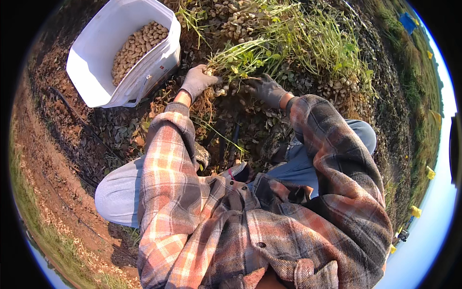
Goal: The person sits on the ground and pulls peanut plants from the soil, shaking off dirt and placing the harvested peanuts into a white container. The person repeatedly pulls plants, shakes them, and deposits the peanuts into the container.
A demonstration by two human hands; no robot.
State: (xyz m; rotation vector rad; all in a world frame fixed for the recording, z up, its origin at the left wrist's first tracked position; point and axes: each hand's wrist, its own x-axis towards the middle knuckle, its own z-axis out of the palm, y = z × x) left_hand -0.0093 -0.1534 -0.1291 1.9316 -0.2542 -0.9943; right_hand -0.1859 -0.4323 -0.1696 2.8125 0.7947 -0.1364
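Peanut plants [306, 47] with green stems and pods lie in a heap ahead of me. My left hand [197, 82], in a grey work glove, has its fingers on pale peanut pods [219, 91] at the root end of one bunch. On the other side of that bunch, my right hand [267, 89], gloved and in shade, reaches under the stems; its fingertips are partly hidden, so its grip is unclear. A white plastic bucket [124, 95] stands tilted in view at the upper left, with loose peanuts in their shells [139, 48] inside.
Dry leaves and dark soil lie between my bent knees, with a thin black hose [77, 115] at the left. More pods [339, 88] cluster on plants at the right. Reddish soil [54, 162] runs along the left, and yellow flags [430, 172] stand along the right edge.
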